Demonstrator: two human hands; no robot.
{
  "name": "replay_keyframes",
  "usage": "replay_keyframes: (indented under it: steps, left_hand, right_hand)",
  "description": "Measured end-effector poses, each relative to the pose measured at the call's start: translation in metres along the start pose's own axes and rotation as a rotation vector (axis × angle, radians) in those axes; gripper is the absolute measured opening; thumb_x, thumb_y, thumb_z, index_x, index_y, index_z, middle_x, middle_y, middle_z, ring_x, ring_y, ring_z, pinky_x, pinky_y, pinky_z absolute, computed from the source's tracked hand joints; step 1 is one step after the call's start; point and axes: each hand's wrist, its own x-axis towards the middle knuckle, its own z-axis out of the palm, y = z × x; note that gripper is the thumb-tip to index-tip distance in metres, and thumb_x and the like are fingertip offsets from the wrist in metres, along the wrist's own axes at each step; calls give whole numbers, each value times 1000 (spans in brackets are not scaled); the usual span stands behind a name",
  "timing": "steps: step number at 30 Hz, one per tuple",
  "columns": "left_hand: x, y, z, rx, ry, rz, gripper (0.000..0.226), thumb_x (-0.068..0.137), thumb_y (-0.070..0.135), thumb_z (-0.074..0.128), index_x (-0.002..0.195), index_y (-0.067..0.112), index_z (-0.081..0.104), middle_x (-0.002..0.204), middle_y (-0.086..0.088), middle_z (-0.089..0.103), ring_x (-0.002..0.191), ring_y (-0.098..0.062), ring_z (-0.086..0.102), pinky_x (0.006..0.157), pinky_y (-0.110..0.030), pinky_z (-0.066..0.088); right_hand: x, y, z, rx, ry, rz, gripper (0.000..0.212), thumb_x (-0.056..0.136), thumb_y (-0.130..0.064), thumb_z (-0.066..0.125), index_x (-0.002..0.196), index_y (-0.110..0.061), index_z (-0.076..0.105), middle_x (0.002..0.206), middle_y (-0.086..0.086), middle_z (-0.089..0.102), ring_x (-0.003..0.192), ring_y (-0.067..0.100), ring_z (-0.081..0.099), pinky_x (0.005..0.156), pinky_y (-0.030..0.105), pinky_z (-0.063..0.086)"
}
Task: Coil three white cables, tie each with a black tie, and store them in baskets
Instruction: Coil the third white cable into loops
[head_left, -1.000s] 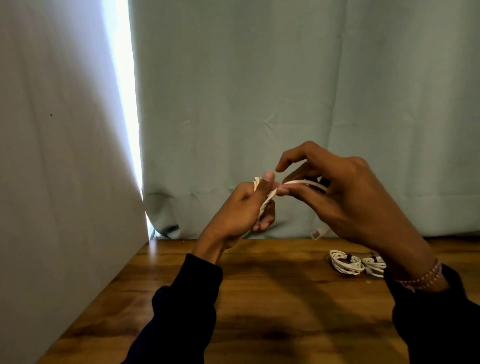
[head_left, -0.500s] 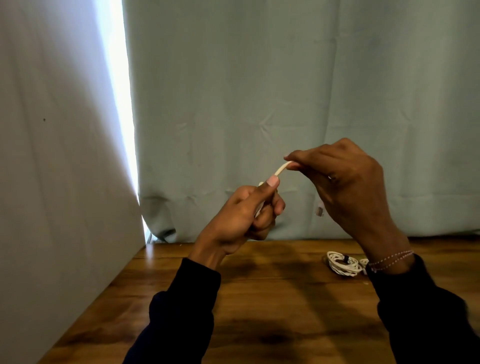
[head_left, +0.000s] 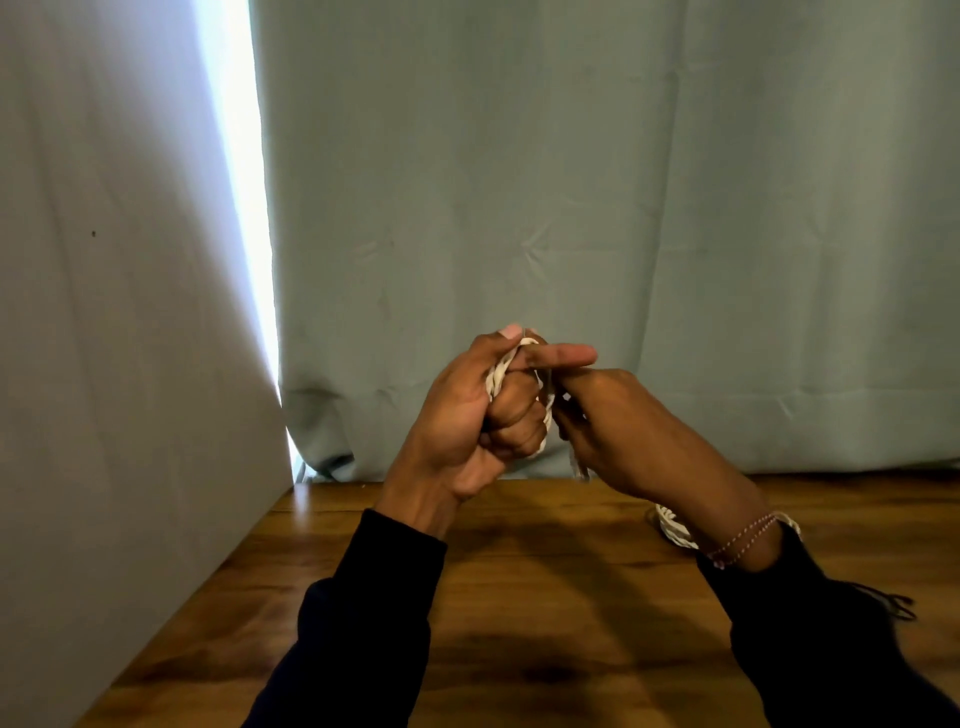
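A white cable (head_left: 500, 372) is wound in loops around the curled fingers of my left hand (head_left: 467, 415), held up above the wooden table (head_left: 545, 597). My left thumb presses on the top of the loops. My right hand (head_left: 618, 426) is right beside it, fingers curled on the cable's strand along the right side of the coil, index finger stretched out over the top. The cable's loose end (head_left: 581, 467) hangs below my right hand. A coiled white cable (head_left: 672, 527) lies on the table, mostly hidden behind my right wrist. No basket is in view.
A pale green curtain (head_left: 623, 208) hangs close behind the table. A light wall (head_left: 104, 364) borders the table on the left, with a bright gap between wall and curtain.
My right hand came down from above and to the right, laying another turn of cable around my left fingers. Both hands are now pressed close together, and my right wrist covers more of the coils on the table.
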Motion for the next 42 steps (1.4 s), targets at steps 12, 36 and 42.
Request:
replay_keyframes:
  steps: [12,36,42]
  left_hand:
    - [4,-6,8,-86,13,76,52,96,33,42,120,-6,66,39,6,18,31,-7,14,36,-17,16]
    - [-2,6,24,-34,540,146,59,98,32,41,47,9,57,30,2,24,40,-18,57,46,-20,44]
    - [-4,12,23,197,645,39,64,99,36,51,42,8,55,31,-4,29,40,-21,59,41,-22,43]
  right_hand:
    - [-11,-2,-33,450,-321,179,33,108,-25,35,138,-27,49,110,-6,69,99,6,68,93,31,56]
    - [-7,-29,1,256,-54,271,14,106,-20,37,112,-12,47,100,9,65,85,22,64,78,44,56]
    - [-4,-28,12,339,-116,335,19,104,-12,38,119,-9,49,108,10,63,91,21,68,83,45,59]
